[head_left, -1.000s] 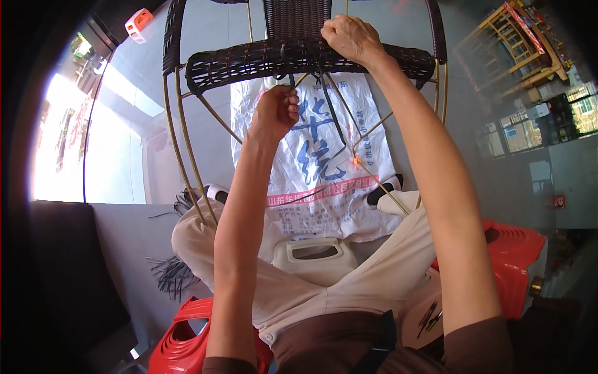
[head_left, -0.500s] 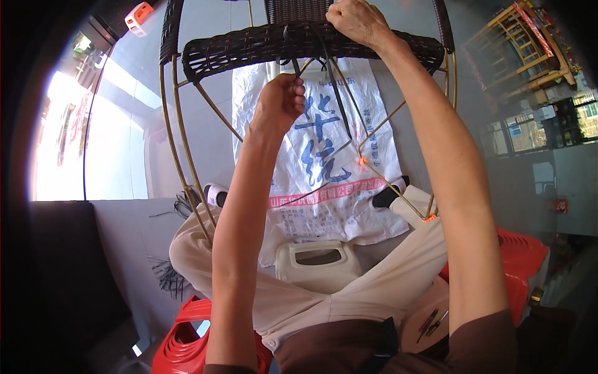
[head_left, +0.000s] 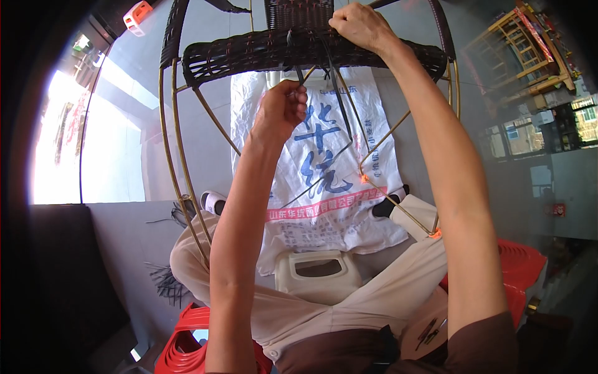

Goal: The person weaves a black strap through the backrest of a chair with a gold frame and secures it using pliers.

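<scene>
A chair with a dark brown woven seat (head_left: pixel 243 57) and a thin gold-coloured metal frame (head_left: pixel 167 137) stands before me, its legs reaching toward my lap. My left hand (head_left: pixel 281 112) is closed below the seat's front roll, pinching a dark weaving strip (head_left: pixel 299 76) that comes down from the weave. On top of the roll, right of centre, rests my right hand (head_left: pixel 362 28), closed; whatever its fingers hold is hidden. Another dark strip (head_left: pixel 344 111) dangles from the roll between the hands and bends back toward the lower left.
Under the chair a white printed sack (head_left: pixel 374 215) lies on the floor. A beige plastic stool (head_left: pixel 289 290) is between my legs, with red plastic stools (head_left: pixel 520 268) at both sides. Loose dark strips (head_left: pixel 167 282) lie at left; wooden frames (head_left: pixel 517 53) stand far right.
My left hand has come slightly down and toward me with the strip. The woven roll sits a little lower in view, and my right hand stays on it.
</scene>
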A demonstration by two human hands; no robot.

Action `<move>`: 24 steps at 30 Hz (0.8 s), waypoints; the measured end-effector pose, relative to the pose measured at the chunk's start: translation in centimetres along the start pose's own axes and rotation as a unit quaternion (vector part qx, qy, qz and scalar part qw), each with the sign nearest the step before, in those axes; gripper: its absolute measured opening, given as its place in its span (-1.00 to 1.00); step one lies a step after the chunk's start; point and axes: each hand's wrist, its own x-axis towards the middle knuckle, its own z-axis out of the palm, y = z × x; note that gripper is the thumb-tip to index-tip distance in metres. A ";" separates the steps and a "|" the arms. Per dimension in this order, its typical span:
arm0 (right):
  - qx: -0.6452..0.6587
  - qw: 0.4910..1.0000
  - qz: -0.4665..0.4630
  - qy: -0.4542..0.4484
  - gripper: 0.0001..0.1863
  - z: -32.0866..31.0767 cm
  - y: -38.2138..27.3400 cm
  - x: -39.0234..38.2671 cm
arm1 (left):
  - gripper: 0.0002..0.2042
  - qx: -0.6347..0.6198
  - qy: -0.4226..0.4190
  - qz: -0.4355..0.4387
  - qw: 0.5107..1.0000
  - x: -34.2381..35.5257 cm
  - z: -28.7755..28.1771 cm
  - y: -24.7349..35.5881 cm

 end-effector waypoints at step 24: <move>0.483 0.835 0.250 0.081 -0.76 4.0 -9.9 -11.9 | -0.79 0.054 0.017 0.016 0.998 -1.4 -0.5 -0.3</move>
